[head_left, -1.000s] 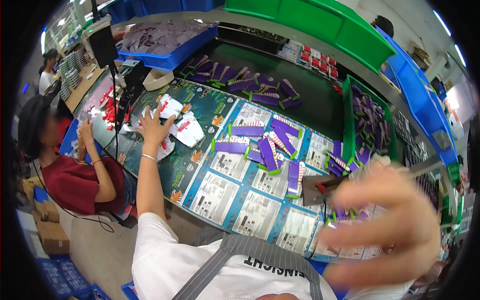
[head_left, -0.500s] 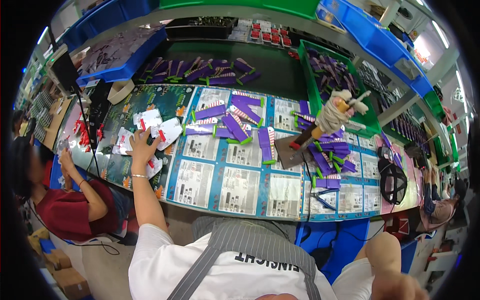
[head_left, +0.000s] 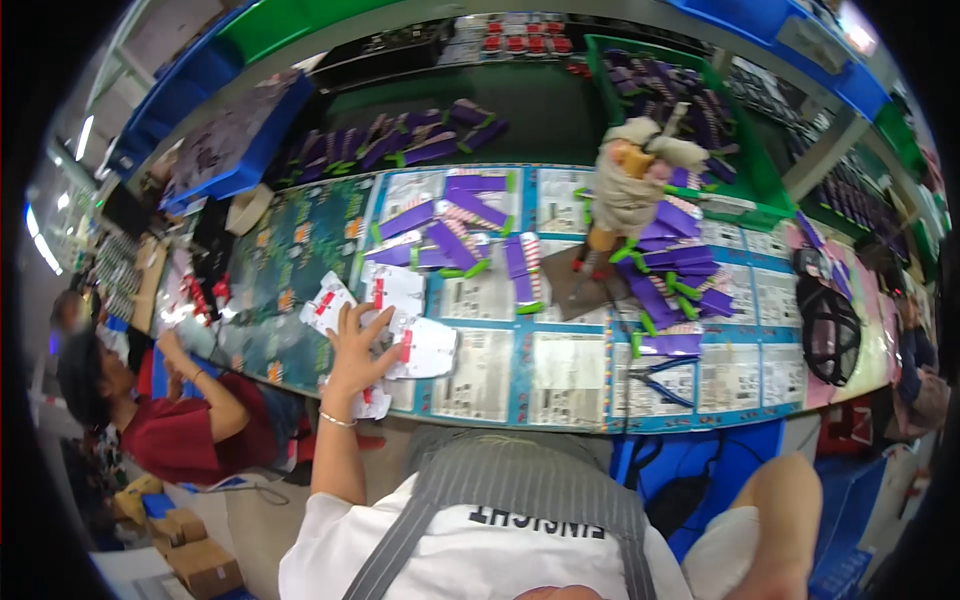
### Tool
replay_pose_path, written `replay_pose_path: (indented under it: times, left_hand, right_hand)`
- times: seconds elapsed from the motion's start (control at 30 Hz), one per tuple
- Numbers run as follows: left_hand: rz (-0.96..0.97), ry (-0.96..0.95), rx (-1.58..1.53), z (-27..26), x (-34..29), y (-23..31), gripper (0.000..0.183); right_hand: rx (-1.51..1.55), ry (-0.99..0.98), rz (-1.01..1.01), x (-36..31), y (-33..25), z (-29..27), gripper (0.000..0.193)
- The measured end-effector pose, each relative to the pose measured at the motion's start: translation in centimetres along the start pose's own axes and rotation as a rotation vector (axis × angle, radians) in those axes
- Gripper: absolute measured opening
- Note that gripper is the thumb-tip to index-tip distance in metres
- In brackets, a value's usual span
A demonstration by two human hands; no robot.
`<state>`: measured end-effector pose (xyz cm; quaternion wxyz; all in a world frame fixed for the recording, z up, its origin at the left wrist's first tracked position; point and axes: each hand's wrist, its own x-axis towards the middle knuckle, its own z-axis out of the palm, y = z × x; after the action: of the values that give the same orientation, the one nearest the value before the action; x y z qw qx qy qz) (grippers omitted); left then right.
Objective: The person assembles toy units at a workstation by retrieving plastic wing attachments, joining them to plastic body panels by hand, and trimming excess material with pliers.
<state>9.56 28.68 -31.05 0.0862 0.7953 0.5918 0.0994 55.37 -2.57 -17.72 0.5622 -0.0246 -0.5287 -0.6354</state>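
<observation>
My left hand (head_left: pixel 360 348) lies on several white flat pieces with red parts (head_left: pixel 430 348), its fingers spread over them near the front edge of the bench. One white piece (head_left: pixel 328 302) sits to the left of the fingertips, and another is partly covered by the palm. Of my right arm, only the bent forearm (head_left: pixel 785 530) shows at the lower right; the hand is out of the picture. Just beyond my left hand, several purple pieces with green ends and striped sides (head_left: pixel 405 222) lie loosely on the bench.
A cloth-wrapped post (head_left: pixel 625 200) stands on a brown base, beside a pile of purple pieces (head_left: pixel 675 270). Blue-handled pliers (head_left: pixel 668 390) and a black mesh object (head_left: pixel 830 330) lie to the right. Behind is a green crate (head_left: pixel 745 210). A person in red (head_left: pixel 200 425) sits at left.
My left hand has drawn the white pieces closer to me and to the right, onto the printed sheet's edge. My right hand has dropped out of view. The whole view has shifted slightly.
</observation>
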Motion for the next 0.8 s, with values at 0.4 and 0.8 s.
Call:
replay_pose_path:
  times: [0.4, 0.8]
  left_hand:
    - [0.225, -0.123, -0.107, 2.7, 8.6, 4.6, 0.062]
    - [0.496, -0.217, -0.094, 2.5, 1.6, 10.7, 0.058]
  right_hand:
    - [0.561, -1.851, 1.054, -19.6, -4.6, 5.8, 0.055]
    - [0.316, -1.872, 1.156, -19.0, -6.5, 1.9, 0.069]
